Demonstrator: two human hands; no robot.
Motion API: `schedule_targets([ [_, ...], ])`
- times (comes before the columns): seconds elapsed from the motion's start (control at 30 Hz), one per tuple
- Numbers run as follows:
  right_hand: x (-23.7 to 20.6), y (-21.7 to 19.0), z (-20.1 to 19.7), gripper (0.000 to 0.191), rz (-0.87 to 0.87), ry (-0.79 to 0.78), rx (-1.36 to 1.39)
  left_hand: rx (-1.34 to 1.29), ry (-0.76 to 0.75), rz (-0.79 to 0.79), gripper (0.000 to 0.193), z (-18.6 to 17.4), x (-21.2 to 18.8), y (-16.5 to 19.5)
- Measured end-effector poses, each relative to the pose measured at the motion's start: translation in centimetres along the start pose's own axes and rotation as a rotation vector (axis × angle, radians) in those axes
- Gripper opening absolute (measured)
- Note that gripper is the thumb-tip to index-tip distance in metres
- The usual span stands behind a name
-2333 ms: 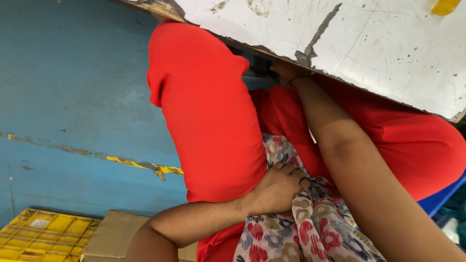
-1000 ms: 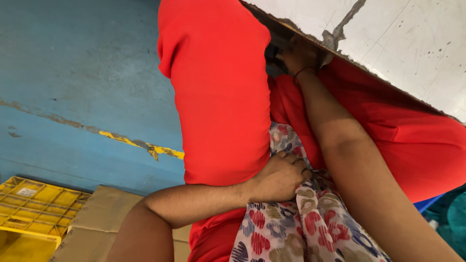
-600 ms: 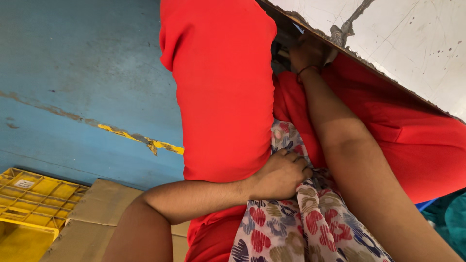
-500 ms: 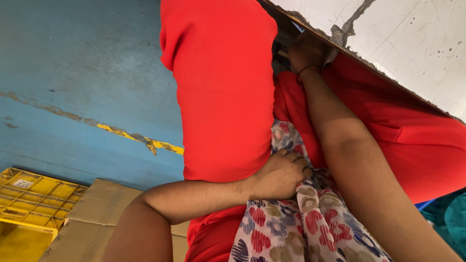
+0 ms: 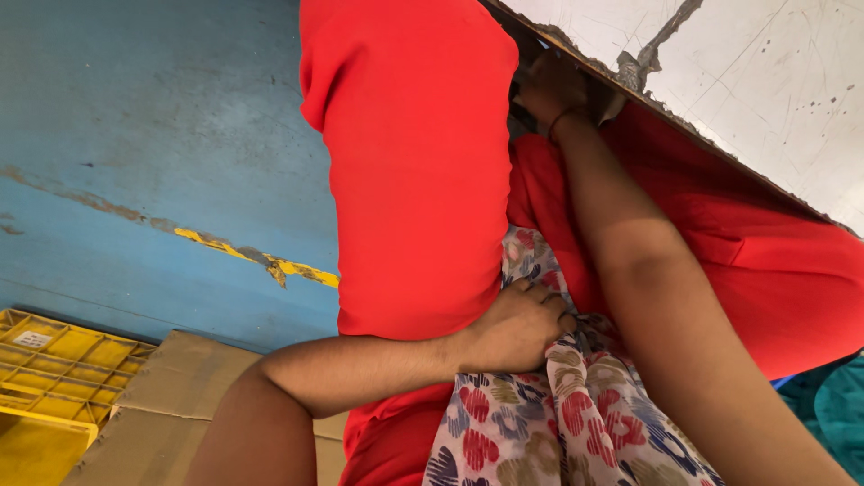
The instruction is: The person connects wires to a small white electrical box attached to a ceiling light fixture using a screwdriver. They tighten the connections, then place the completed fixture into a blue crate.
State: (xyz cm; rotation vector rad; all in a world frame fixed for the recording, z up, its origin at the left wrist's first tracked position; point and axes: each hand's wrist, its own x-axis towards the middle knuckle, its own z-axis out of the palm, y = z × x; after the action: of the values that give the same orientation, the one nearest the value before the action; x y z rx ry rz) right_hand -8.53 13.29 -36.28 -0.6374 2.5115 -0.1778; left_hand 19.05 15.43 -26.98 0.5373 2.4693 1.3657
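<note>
Head: left hand [image 5: 517,328] fisted on patterned cloth [image 5: 558,423].

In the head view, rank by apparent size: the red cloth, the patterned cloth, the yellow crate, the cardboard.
1. Red cloth, by far the largest.
2. Patterned cloth.
3. Cardboard and yellow crate look alike; both are cut off by the frame edge, so unranked.

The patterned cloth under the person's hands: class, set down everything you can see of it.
The thin white cloth printed with red, navy and olive blotches looks like soft woven fabric. It lies crumpled in folds over the lap, between the red trouser legs, and runs out of the picture at the bottom edge. The left hand rests closed on its upper part, bunching it. The right forearm crosses over its right side, reaching up to the white table's edge.
</note>
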Motion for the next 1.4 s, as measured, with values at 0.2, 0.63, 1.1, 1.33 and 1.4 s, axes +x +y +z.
schedule_targets([
  [0.2,-1.2,-0.1,-0.6,0.042,0.239,0.059,0.236,-0.007,-0.015,-0.004,0.027,0.1,0.0,0.1],
  [0.63,-0.2,0.9,0.6,0.038,0.104,-0.055,0.095,-0.013,0.004,0.000,0.028,0.1,-0.1,0.1],
  [1.1,-1.1,1.9,0.9,0.026,0.366,0.240,0.167,-0.007,-0.018,0.002,0.028,0.0,-0.1,0.1],
  [1.33,-1.0,2.8,1.9,0.030,0.362,0.229,0.185,-0.022,-0.033,-0.002,0.029,0.0,0.0,0.0],
  [1.4,-0.8,3.1,2.1,0.033,0.366,0.214,0.177,-0.020,-0.030,-0.002,0.029,0.1,0.0,0.0],
])
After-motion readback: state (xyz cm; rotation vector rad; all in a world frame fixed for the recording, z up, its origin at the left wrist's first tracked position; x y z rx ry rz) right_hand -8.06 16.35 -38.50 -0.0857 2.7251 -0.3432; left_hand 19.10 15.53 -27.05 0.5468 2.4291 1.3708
